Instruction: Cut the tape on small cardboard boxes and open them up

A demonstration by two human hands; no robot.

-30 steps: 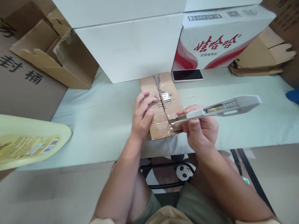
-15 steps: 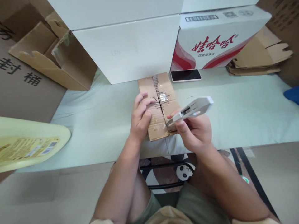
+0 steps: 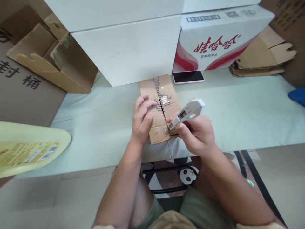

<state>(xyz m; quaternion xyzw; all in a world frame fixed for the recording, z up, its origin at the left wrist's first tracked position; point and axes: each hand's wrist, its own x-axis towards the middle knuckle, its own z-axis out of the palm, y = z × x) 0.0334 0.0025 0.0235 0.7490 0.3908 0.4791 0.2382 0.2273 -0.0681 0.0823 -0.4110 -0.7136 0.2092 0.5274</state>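
Observation:
A small brown cardboard box [image 3: 160,128] lies flat before me, with clear tape and dark pen-like marks along its middle seam. My left hand [image 3: 142,120] rests on the box's left side, its fingers spread over the top and pressing on it. My right hand [image 3: 196,133] is closed around a white utility knife [image 3: 188,113], tilted up to the right. The knife's tip meets the seam near the box's front end. Part of the handle is hidden behind my fingers.
A phone [image 3: 188,76] lies behind the box, before white cartons [image 3: 133,54]. Opened brown cardboard boxes stand at the left [image 3: 52,60] and right [image 3: 259,57]. A yellow bottle [image 3: 35,149] lies at the left on the pale green cloth [image 3: 95,127].
The knife's rear end has swung slightly left and its handle stands a little steeper. Its tip stays near the same spot on the seam. My left hand keeps its place on the box.

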